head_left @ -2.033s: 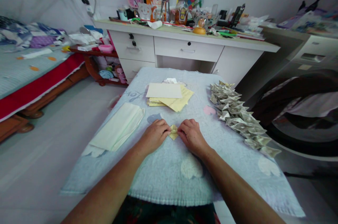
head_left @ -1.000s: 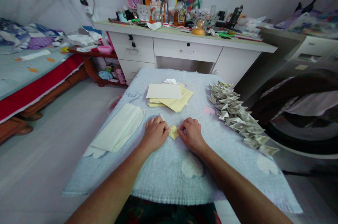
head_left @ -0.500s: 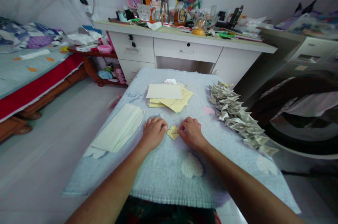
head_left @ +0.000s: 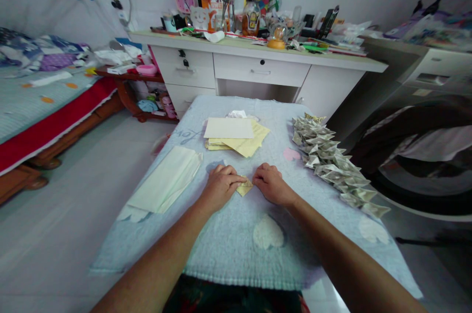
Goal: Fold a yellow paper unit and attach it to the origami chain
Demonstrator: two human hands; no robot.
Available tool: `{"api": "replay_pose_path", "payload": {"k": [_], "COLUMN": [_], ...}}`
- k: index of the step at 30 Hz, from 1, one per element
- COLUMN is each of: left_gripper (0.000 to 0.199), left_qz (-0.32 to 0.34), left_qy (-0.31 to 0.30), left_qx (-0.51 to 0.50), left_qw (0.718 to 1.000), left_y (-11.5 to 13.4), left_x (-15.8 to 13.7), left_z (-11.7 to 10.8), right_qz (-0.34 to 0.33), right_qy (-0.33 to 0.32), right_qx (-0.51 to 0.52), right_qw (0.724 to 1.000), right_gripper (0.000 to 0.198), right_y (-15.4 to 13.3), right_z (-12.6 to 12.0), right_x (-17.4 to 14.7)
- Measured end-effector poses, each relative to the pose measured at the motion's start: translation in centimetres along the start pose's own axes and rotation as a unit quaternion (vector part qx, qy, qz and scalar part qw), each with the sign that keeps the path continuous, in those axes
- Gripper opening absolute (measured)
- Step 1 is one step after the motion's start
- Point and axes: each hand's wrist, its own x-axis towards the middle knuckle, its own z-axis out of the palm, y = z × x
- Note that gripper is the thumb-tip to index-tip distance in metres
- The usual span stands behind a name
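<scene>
A small folded piece of yellow paper (head_left: 244,188) lies on the cloth-covered table between my hands. My left hand (head_left: 221,186) has its fingers together, with the fingertips over the paper's upper left part, covering some of it. Curled fingers of my right hand (head_left: 272,184) meet the paper's right corner; the exact grip there is hidden. Beyond the hands is a stack of yellow sheets (head_left: 252,145) topped by a pale card (head_left: 228,128). Rows of folded paper pieces (head_left: 324,156) with pointed tips stand interlocked on the right.
Pale green folded sheets (head_left: 164,180) lie on the left of the blue cloth (head_left: 224,254). Behind the table stands a white desk (head_left: 258,70) crowded with jars and packets. A bed (head_left: 40,101) is at left, a washing machine (head_left: 431,82) at right.
My left hand has moved right, bringing its fingertips onto the folded paper, which it stood beside before. My right hand has shifted slightly right, to the paper's corner.
</scene>
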Motion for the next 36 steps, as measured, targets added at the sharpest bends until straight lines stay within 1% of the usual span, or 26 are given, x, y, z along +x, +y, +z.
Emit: {"api": "replay_pose_path", "payload": {"k": [3,5,6,10,12,15,19,21,23,26,28,31,36], "left_gripper": [0.023,0.023,0.023,0.024,0.025,0.029,0.038,0.032,0.022,0.009,0.004,0.003,0.009], "left_qz": [-0.003,0.000,0.001,0.005,0.008,0.008,-0.022,-0.025,-0.017,-0.003,-0.001,-0.001,-0.004], "left_qy": [-0.002,-0.002,-0.001,0.001,-0.002,-0.001,0.020,0.024,0.021,0.010,0.006,0.006,0.009], "left_qx": [0.001,0.000,0.000,-0.003,-0.006,-0.028,-0.075,-0.075,-0.057,-0.028,-0.019,-0.012,0.009], "left_qw": [1.000,1.000,1.000,1.000,1.000,1.000,0.997,0.997,0.998,1.000,1.000,1.000,1.000], "left_y": [0.1,0.2,0.2,0.1,0.1,0.1,0.1,0.1,0.2,0.3,0.2,0.0,-0.2], "left_x": [0.0,0.0,0.0,0.0,0.0,-0.2,-0.3,-0.4,-0.4,-0.5,-0.5,-0.6,-0.6], "left_z": [-0.1,-0.2,-0.2,-0.2,-0.2,-0.4,-0.7,-0.8,-0.9,-1.0,-1.1,-1.1,-1.1], "right_qz": [-0.011,-0.002,0.004,0.003,0.004,0.005,0.005,0.002,-0.009,-0.041,-0.056,-0.060,-0.043], "right_qy": [-0.015,-0.011,-0.006,0.038,0.056,0.060,0.058,0.067,0.074,0.070,0.066,0.062,0.047], "right_qx": [0.026,0.016,0.005,-0.045,-0.060,-0.063,-0.051,-0.035,-0.014,0.018,0.032,0.030,-0.010], "right_qw": [0.999,1.000,1.000,0.998,0.997,0.996,0.997,0.997,0.997,0.997,0.996,0.996,0.998], "right_gripper": [0.016,0.011,0.011,0.025,0.025,0.023,0.024,0.027,0.027,0.017,0.010,0.005,0.007], "right_y": [0.4,0.0,-0.3,-1.4,-1.6,-1.5,-1.3,-1.2,-0.9,-0.5,-0.3,-0.3,-1.0], "right_z": [-0.5,-0.5,-0.3,0.9,1.5,1.8,1.7,1.7,1.6,1.5,1.4,1.4,1.2], "right_x": [0.1,0.1,0.1,-0.1,-0.1,-0.2,-0.2,-0.3,-0.5,-0.7,-0.8,-0.8,-0.8]}}
